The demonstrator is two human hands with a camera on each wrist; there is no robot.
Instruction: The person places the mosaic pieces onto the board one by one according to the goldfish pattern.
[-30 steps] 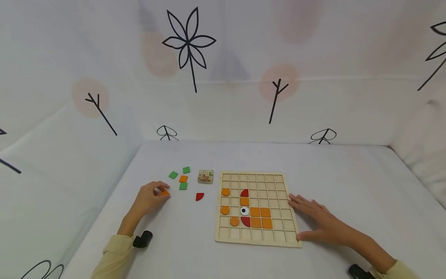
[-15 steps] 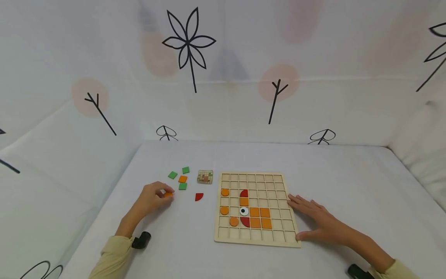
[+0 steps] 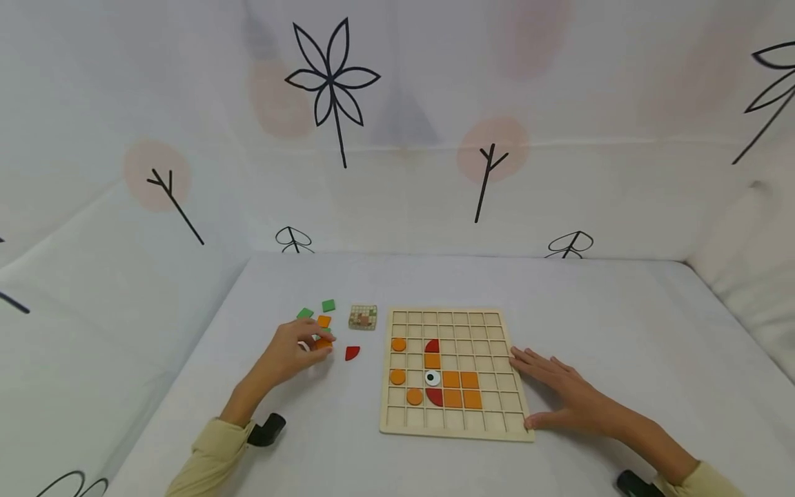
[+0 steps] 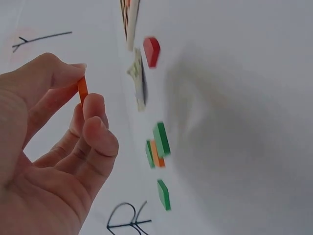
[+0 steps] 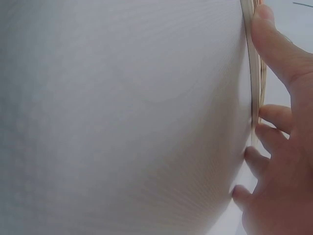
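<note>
My left hand (image 3: pixel 288 355) pinches an orange square tile (image 4: pixel 82 90) between thumb and fingertips, raised off the table in the left wrist view. In the head view this hand overlaps the loose tiles left of the wooden grid board (image 3: pixel 493 345). My right hand (image 3: pixel 568 397) lies at the board's right edge, fingers spread and fairly straight, with fingertips and thumb on the rim. On the board sit orange discs (image 3: pixel 397 377), red quarter-circles (image 3: pixel 434 397), a white eye piece (image 3: pixel 433 377) and several orange squares (image 3: pixel 470 400).
Behind the left hand lie green tiles (image 3: pixel 328 305) and another orange tile (image 3: pixel 324 322). A loose red quarter-circle (image 3: pixel 352 353) lies between that hand and the board. A small pattern card (image 3: pixel 363 317) stands nearby on the white table. Printed white cloth walls rise behind.
My left hand has moved right with the orange tile, which has come up toward the red quarter-circle and the green tiles. The right hand stays at the board's edge.
</note>
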